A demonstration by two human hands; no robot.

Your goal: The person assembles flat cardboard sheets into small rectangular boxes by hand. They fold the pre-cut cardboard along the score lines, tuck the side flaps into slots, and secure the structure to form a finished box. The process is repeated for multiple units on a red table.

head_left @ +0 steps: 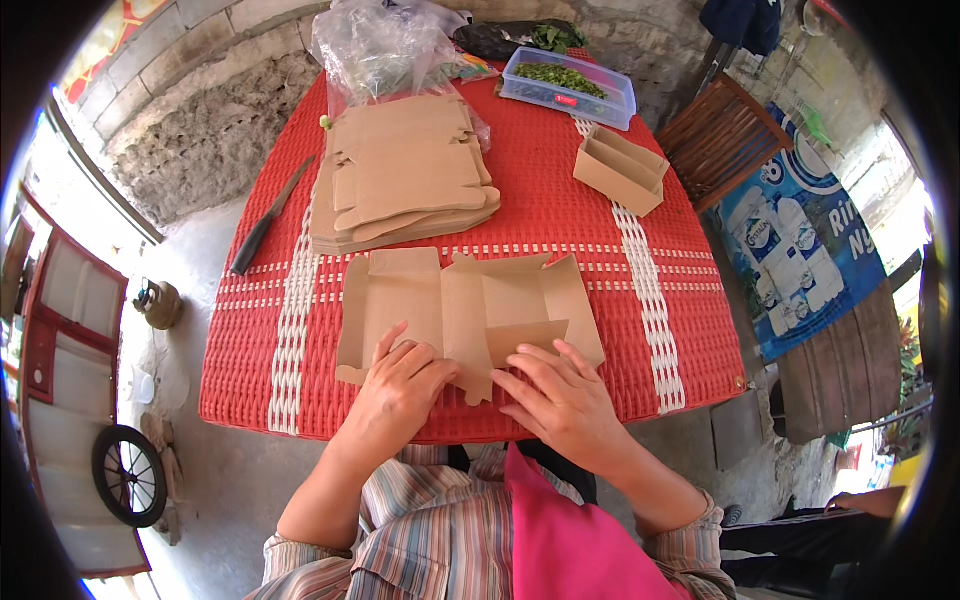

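Note:
A partly folded brown cardboard box [463,300] lies on the red woven tablecloth in front of me, near the table's front edge. Its left half is spread flat, while several walls on the right half stand up. My left hand [405,385] pinches the near edge left of the middle crease, its index finger raised. With curved fingers, my right hand [560,395] grips the near flap right of that crease. The fingertips of both hands are close together, and parts of the near edge are hidden beneath them.
Flattened cardboard boxes [405,170] are stacked beyond, beside a dark-handled knife [265,220]. A folded, divided cardboard box [620,170] stands at right. Behind are a clear plastic bag [380,50] and a plastic container [570,100] holding chopped greens. A wooden chair [722,140] adjoins the table; another person's arm [868,500] shows lower right.

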